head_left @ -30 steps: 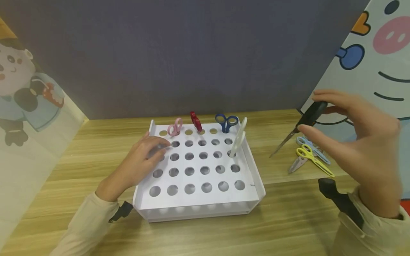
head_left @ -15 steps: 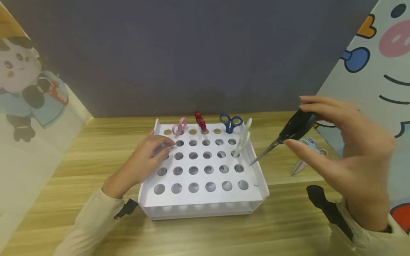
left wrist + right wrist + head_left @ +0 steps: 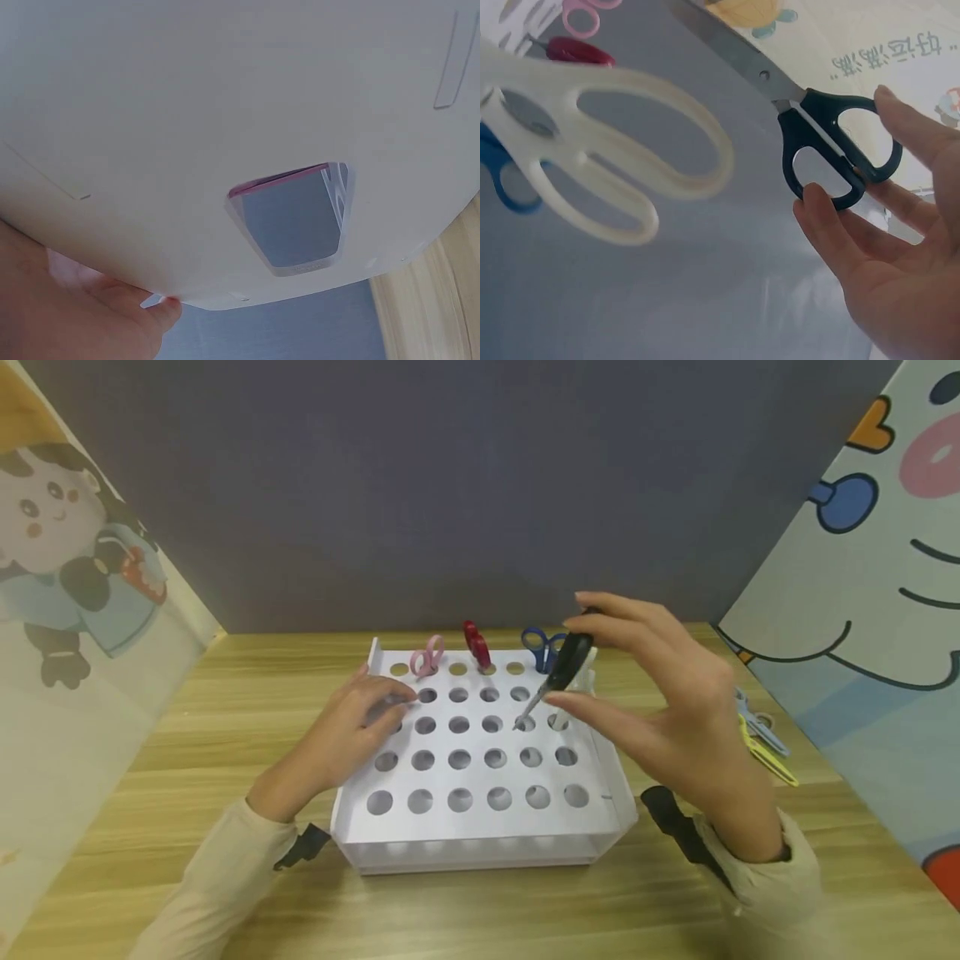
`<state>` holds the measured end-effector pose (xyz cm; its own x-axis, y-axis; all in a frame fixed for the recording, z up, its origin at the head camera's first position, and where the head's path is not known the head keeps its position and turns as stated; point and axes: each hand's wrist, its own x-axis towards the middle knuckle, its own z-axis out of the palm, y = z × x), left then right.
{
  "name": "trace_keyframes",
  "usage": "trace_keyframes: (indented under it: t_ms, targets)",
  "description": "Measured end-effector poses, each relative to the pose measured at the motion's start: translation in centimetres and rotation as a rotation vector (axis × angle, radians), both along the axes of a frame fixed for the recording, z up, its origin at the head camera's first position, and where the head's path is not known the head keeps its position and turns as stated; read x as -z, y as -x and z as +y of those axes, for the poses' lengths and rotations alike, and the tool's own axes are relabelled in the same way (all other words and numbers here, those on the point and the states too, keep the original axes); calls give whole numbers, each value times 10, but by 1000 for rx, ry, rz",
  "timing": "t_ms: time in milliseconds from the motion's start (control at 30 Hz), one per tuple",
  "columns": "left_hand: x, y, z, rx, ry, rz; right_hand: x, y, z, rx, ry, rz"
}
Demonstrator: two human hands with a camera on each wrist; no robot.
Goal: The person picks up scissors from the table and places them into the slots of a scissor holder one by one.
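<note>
Dark-handled metal scissors (image 3: 572, 660) are in the grasp of your right hand (image 3: 675, 710), over the white rack with round holes (image 3: 476, 827). Their tip is at a hole of the third row from the back; whether it enters, I cannot tell.

Your right wrist view shows both loops of the handles, which the head view does not separate. It also shows the wide loops of the white-handled scissors (image 3: 570, 135), half hidden behind your hand in the head view. Only your left wrist view shows the tapered opening (image 3: 304, 268) in a white wall.

Your right hand reaches in from the right, thumb and fingertips pinching the handles, so the scissors lean with blades downward. Your left hand (image 3: 348, 727) holds the rack, fingers bent over its left edge. Pink scissors (image 3: 428, 662), red scissors (image 3: 477, 647) and blue scissors (image 3: 543, 658) stand along the back row.
</note>
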<state>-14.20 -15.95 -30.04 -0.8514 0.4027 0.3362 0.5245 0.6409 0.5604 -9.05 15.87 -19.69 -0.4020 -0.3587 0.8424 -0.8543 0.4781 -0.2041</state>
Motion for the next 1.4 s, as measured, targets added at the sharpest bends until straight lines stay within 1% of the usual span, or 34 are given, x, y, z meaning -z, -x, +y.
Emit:
trace_keyframes:
  t_ms: [133, 267, 400, 533, 700, 833, 967, 1067, 1167, 1300, 1400]
  targets:
    - [0, 0, 1, -1, -4, -3, 6, 8, -7, -9, -36, -13]
    - [0, -1, 0, -6, -5, -5, 11, 14, -6, 5, -81, -15]
    - [0, -2, -1, -8, -2, -5, 15, 18, -6, 22, -122, -70]
    - [0, -3, -2, -8, -2, 0, 17, 22, -10, 25, -195, -146]
    - [0, -3, -2, -2, -8, 5, 22, 30, -15, -5, -303, -202]
    - [0, -3, 0, 0, -11, 1, 30, 35, -19, -26, -372, -218]
    - [0, -3, 1, -1, -7, -6, 36, 38, -22, -33, -408, -200]
    - [-1, -3, 2, -4, -5, -13, 38, 38, -24, -30, -429, -161]
    - [-1, -3, 2, -6, -3, -14, 40, 38, -26, -21, -474, -88]
    - [-1, -2, 2, -10, 0, -11, 41, 37, -29, 10, -575, 35]
    - [-1, -2, 2, -11, 0, -11, 42, 38, -32, 46, -657, 82]
